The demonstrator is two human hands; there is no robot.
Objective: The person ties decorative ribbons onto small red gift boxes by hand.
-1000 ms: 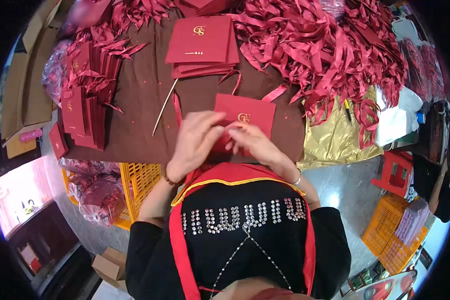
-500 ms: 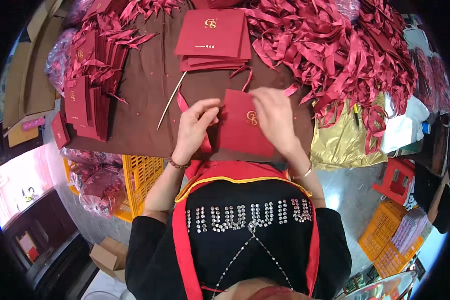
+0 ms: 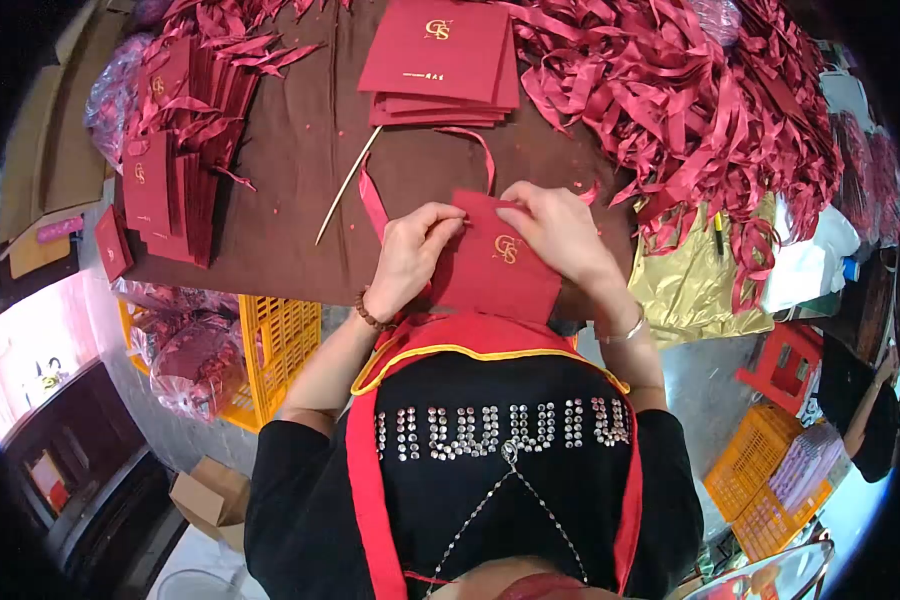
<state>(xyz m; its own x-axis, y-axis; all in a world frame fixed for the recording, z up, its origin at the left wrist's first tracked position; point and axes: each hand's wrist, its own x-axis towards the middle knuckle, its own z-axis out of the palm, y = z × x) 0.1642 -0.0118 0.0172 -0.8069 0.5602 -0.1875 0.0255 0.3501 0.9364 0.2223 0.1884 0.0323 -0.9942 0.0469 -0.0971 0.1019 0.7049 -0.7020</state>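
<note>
A flat dark-red paper gift bag point(image 3: 490, 280) with a gold logo lies at the table's near edge, in front of my apron. My left hand point(image 3: 417, 250) pinches its upper left edge between thumb and fingers. At the upper right, my right hand point(image 3: 560, 232) has thumb and fingers closed on the top edge, partly covering that corner. A red ribbon point(image 3: 372, 200) loops over the cloth behind my left hand. Beyond it, a thin pale stick point(image 3: 348, 187) rests slantwise, its far end by a stack of similar red bags point(image 3: 435, 60).
Loose red ribbons point(image 3: 660, 100) are heaped at the right, above a gold plastic sheet point(image 3: 700, 285). Upright red bags point(image 3: 150, 190) with ribbons stand in rows at the left. A yellow crate point(image 3: 282, 345) sits below the table's left side, and another crate point(image 3: 750, 465) lower right.
My left hand has moved right onto the bag's upper left edge. My right hand, blurred before, now grips the upper right. The view has shifted slightly.
</note>
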